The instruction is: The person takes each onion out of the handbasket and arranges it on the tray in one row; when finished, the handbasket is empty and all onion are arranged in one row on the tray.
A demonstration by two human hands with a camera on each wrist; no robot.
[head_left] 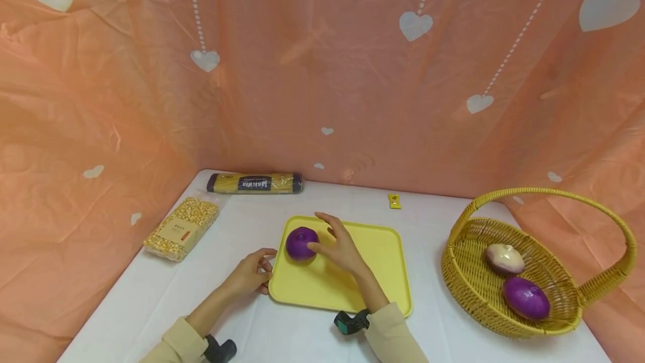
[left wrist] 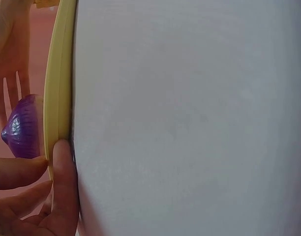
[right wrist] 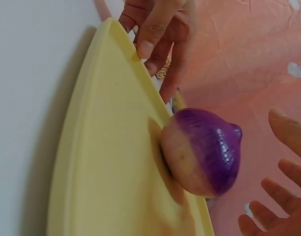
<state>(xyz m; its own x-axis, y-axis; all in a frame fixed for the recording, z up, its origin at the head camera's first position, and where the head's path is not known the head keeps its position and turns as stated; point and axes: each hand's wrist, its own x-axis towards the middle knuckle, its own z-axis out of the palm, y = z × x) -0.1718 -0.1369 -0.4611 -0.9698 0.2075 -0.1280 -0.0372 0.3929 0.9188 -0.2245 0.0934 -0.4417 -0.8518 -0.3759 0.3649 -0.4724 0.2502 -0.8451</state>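
A round purple onion [head_left: 302, 243] with a pale underside [right wrist: 182, 157] sits near the left rim of a yellow tray [head_left: 322, 283]. My left hand [head_left: 249, 273] holds the tray's left edge, its thumb and fingers at the rim [left wrist: 62, 64] in the left wrist view. Above the tray, just right of the onion, is my right hand [head_left: 340, 248]. Its fingers [right wrist: 278, 196] are spread and hold nothing, and the right wrist view shows a gap between them and the onion.
At the right stands a wicker basket [head_left: 463, 290] with a tall handle, holding a pale onion [head_left: 505, 259] and a purple one [head_left: 526, 298]. A bag of corn kernels [head_left: 182, 228] lies at the left. Along the back are a long yellow packet [head_left: 254, 183] and a small yellow sachet [head_left: 395, 201].
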